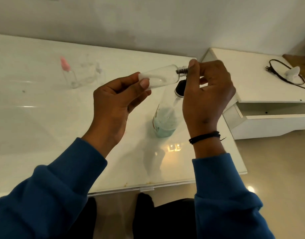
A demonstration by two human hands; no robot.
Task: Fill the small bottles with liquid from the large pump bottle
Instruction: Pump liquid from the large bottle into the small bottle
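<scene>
Head view: small clear bottle [158,76] up in the air over the white table [44,104], lying almost flat, bottom to the left, screw neck to the right and a bit up. Left hand [117,99] wrapped round its bottom end. Right hand [207,94] right at the neck, fingers pinched there; cap or bare thread under them, hard to tell. Big pump bottle [165,121] standing just below, nearer the right hand. Probably the next step: opening the neck. Pink-capped small bottle [69,73] far left.
</scene>
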